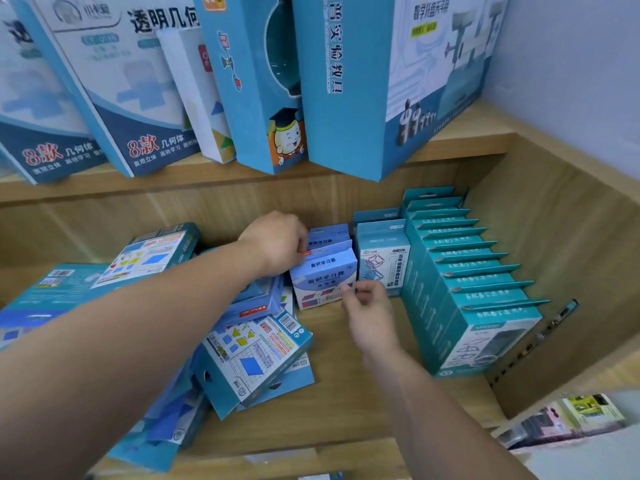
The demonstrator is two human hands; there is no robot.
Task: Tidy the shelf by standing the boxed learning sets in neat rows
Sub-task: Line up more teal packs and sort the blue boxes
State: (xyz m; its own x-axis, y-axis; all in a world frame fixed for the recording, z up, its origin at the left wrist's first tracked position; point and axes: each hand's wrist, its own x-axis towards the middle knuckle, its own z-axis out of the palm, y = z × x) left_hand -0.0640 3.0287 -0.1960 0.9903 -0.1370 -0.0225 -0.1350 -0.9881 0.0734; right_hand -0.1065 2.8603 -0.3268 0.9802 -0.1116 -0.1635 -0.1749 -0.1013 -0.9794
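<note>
- While a small blue box [323,277] stands upright at the back of the wooden shelf [346,410], its upper left edge is gripped by the curled fingers of the left hand [277,242].
- Its lower front corner is seemingly pinched by the right hand [369,311]; contact is blurred.
- A neat teal row [464,271] is ranged at the right, a white-and-blue box [382,261] between.
- A toppled pile [256,348] is seen lying at the left.

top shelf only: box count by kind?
8款 geometry boxes: 2
Slim white box: 1
Blue box with cartoon graduate: 1
Large blue balance-scale box: 1
Total: 5 in frame; the left edge of the picture may cut off more.
</note>
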